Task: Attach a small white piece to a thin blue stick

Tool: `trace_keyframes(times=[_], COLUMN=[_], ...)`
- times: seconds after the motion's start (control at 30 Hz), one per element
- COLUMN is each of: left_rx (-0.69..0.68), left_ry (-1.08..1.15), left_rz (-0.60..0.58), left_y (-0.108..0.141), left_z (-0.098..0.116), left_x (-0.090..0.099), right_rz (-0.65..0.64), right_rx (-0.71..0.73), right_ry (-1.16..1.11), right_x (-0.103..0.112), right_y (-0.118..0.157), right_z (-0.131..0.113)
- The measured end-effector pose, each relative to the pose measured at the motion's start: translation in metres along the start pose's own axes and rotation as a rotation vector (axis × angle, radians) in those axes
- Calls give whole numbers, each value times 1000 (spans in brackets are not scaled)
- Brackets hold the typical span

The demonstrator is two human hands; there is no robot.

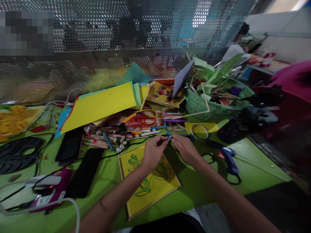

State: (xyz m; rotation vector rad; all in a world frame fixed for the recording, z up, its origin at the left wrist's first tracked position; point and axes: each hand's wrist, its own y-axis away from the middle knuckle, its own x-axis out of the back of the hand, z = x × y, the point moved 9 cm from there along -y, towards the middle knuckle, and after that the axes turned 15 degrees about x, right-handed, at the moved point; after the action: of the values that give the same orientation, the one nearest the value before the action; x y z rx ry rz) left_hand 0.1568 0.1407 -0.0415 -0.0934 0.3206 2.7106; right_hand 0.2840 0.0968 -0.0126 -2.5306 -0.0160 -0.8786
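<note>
My left hand (pixel 153 151) and my right hand (pixel 185 148) meet above the far edge of a yellow picture card (pixel 150 174). Between their fingertips they pinch a small grey-blue piece (pixel 169 138), too small to name for sure. Both hands are closed, with the fingers bent inward. The card lies flat, tilted on the table, with a thin pale border and green-line flowers drawn on it; my left hand and forearm cover part of it. Just beyond the hands are several pebbles (pixel 119 149), markers and sticks, and orange-handled scissors (pixel 145 117).
A blue glue gun (pixel 227 158) and a tape roll (pixel 199 132) lie to the right. A green basket (pixel 206 105) of scraps stands behind. Yellow sheets (pixel 102 105) cover the back. Left are phones (pixel 86 173), a purple power strip (pixel 52 191) and cables on the green table (pixel 194 197).
</note>
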Motion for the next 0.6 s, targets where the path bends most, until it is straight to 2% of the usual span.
trace_keyframes(times=[0.3,0.47,0.6], left_rx=[26,22,14], left_ry=[38,38,23], left_rz=[6,14,19], left_y=[1,5,6], left_z=[-4,-2,-3], left_x=[3,4,4], right_rz=[-17,-70,-67], right_rx=[25,72,70], right_ry=[24,147,192], right_x=[1,-1,-2], right_y=[-2,-5,-5], right_z=[-9,-19,-19])
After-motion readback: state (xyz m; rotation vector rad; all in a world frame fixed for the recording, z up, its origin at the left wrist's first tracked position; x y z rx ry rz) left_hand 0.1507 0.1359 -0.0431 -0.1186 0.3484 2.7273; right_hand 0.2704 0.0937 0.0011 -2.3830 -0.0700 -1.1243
